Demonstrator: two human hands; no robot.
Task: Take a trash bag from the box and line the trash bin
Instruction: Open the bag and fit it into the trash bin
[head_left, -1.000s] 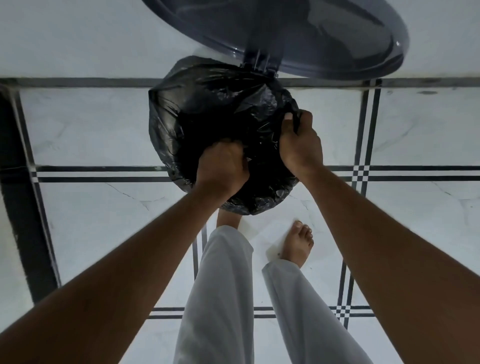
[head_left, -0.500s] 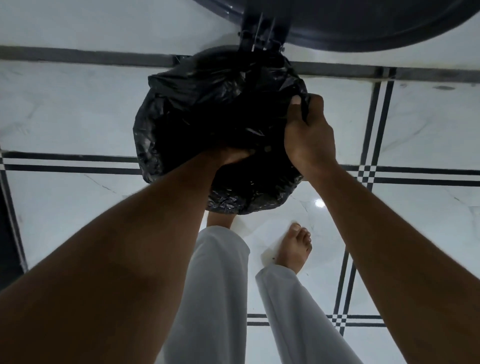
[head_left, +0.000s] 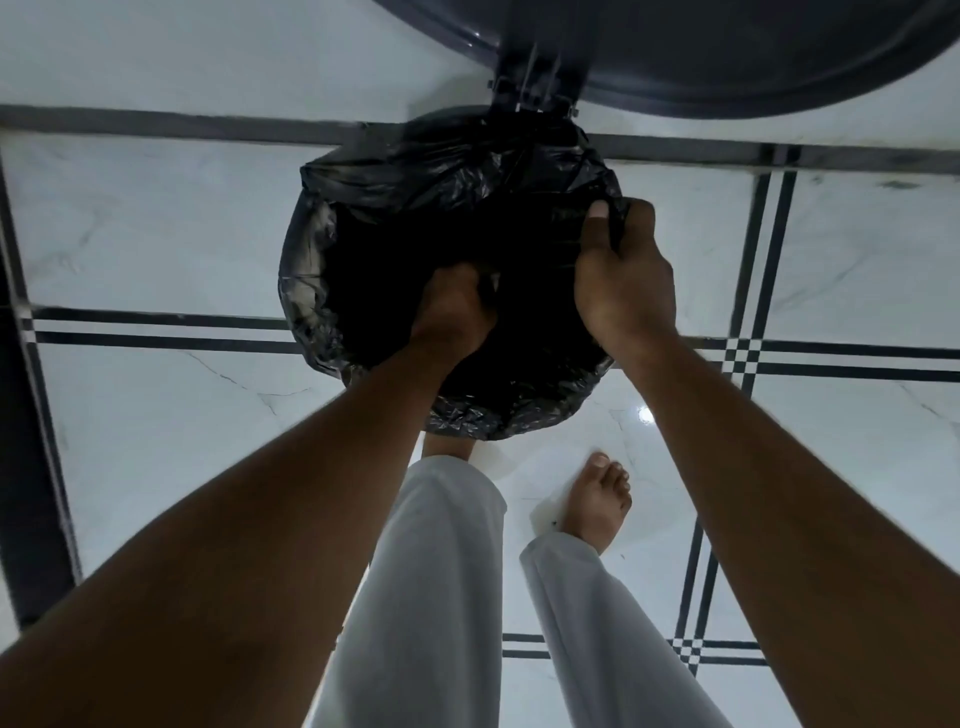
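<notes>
A black trash bag (head_left: 395, 182) is draped over the round trash bin, and its crinkled plastic hides the bin's rim and body. The bin's dark lid (head_left: 727, 57) stands open at the far side, joined by a hinge (head_left: 530, 88). My left hand (head_left: 452, 312) reaches down into the bag's dark opening, and its fingers are hidden inside. My right hand (head_left: 623, 275) pinches the bag's edge between thumb and fingers at the right side of the rim. No bag box is in view.
The bin stands on a white marble floor (head_left: 156, 234) with black stripe inlays. My bare feet (head_left: 597, 499) and white trouser legs are just in front of it. A dark vertical strip (head_left: 26, 467) runs along the left edge.
The left hand has gone from gripping the bag's near edge to reaching down inside the opening. The bag's mouth has spread wider. The right hand keeps its pinch at the right rim.
</notes>
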